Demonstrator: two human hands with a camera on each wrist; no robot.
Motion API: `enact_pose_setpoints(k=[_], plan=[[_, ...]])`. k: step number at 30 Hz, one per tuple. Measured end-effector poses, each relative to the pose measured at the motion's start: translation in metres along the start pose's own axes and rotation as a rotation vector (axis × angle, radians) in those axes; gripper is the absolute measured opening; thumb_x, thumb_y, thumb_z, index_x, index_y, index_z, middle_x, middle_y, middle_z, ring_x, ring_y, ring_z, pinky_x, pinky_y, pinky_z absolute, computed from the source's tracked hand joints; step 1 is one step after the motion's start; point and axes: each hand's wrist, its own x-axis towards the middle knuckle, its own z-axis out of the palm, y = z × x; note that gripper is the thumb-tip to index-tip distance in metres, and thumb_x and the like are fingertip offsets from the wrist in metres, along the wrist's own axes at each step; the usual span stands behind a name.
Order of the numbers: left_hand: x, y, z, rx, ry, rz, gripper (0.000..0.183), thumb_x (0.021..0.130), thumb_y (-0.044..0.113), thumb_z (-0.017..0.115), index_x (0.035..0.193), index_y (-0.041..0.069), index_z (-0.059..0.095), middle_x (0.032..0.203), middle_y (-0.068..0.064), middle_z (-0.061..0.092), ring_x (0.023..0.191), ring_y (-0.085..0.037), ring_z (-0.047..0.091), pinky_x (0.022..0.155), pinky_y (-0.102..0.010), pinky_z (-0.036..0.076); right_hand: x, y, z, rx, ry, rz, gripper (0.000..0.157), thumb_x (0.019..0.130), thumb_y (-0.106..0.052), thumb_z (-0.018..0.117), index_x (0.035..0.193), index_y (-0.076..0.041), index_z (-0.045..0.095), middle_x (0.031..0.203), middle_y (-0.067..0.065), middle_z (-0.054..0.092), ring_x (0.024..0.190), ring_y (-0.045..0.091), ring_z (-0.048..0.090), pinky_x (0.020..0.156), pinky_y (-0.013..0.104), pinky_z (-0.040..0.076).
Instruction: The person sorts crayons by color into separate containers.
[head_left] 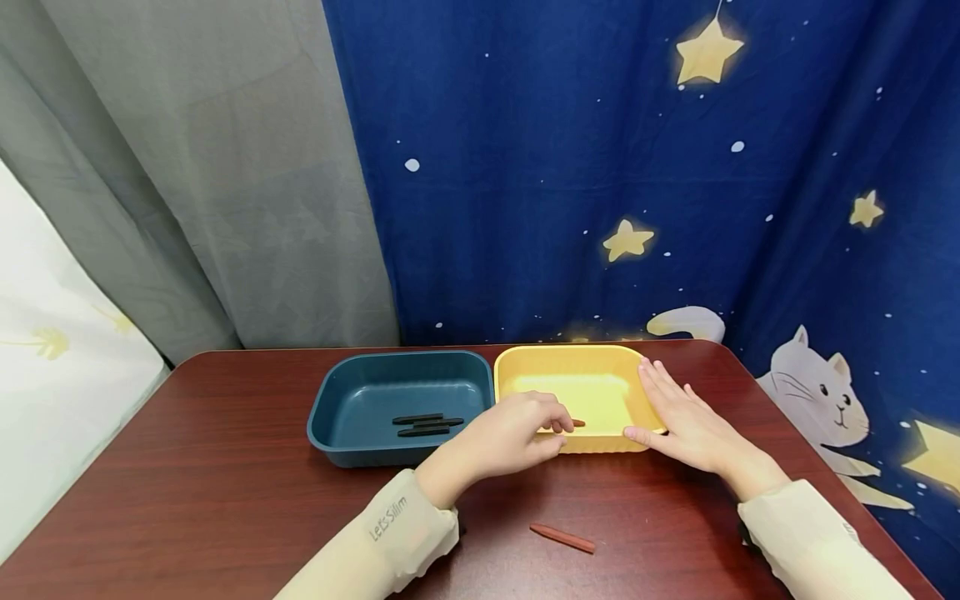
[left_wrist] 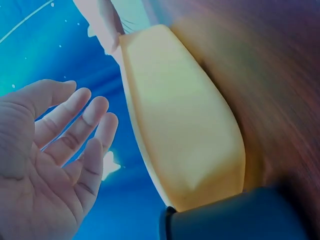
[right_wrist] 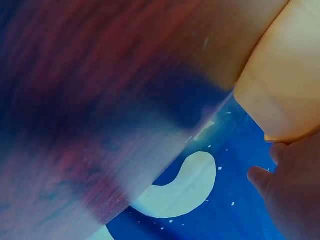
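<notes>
My left hand [head_left: 517, 429] hangs over the near edge of a yellow bin [head_left: 525, 357], fingers loosely bent. In the left wrist view its palm and fingers hold nothing. A red-brown crayon [head_left: 579, 423] shows just beyond those fingertips, inside the bin, partly hidden by the hand. At the bin's right end rests my right hand [head_left: 690, 425], fingers straight along the side and thumb at the near rim. A second red-brown crayon [head_left: 562, 538] lies on the table in front of the bin, between my forearms.
A dark blue bin [head_left: 324, 429] stands against the yellow bin's left side, with several black crayons [head_left: 423, 432] lying in it. Both bins are near the far edge of the brown table [head_left: 210, 467]. Behind hangs a blue curtain [head_left: 525, 183] with stars.
</notes>
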Motion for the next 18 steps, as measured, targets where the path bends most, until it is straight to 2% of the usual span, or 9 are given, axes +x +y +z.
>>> enact_pose_setpoints(k=[4, 10, 18], plan=[[-0.005, 0.005, 0.002, -0.001, -0.044, 0.024, 0.015, 0.094, 0.018, 0.064, 0.104, 0.012, 0.073, 0.109, 0.004, 0.071, 0.096, -0.009, 0.065, 0.085, -0.015, 0.049, 0.0, 0.0, 0.001, -0.002, 0.002, -0.003, 0.1, 0.092, -0.061, 0.056, 0.158, 0.0, 0.013, 0.167, 0.017, 0.012, 0.154, 0.04, 0.011, 0.113, 0.071, 0.02], [-0.007, 0.006, 0.007, -0.009, -0.12, 0.056, 0.013, 0.093, 0.017, 0.066, 0.103, 0.014, 0.073, 0.096, 0.007, 0.069, 0.086, -0.002, 0.062, 0.08, -0.01, 0.046, 0.0, 0.0, 0.0, 0.002, -0.002, -0.001, 0.1, 0.092, -0.061, 0.057, 0.158, 0.0, 0.013, 0.167, 0.018, 0.012, 0.153, 0.04, 0.011, 0.113, 0.071, 0.02], [-0.01, 0.006, 0.015, -0.064, -0.27, 0.093, 0.012, 0.093, 0.017, 0.067, 0.103, 0.012, 0.071, 0.095, 0.007, 0.07, 0.084, 0.005, 0.063, 0.077, -0.005, 0.044, 0.001, 0.0, -0.001, 0.0, 0.003, -0.012, 0.099, 0.092, -0.06, 0.057, 0.157, 0.002, 0.015, 0.166, 0.019, 0.013, 0.153, 0.041, 0.012, 0.113, 0.071, 0.021]])
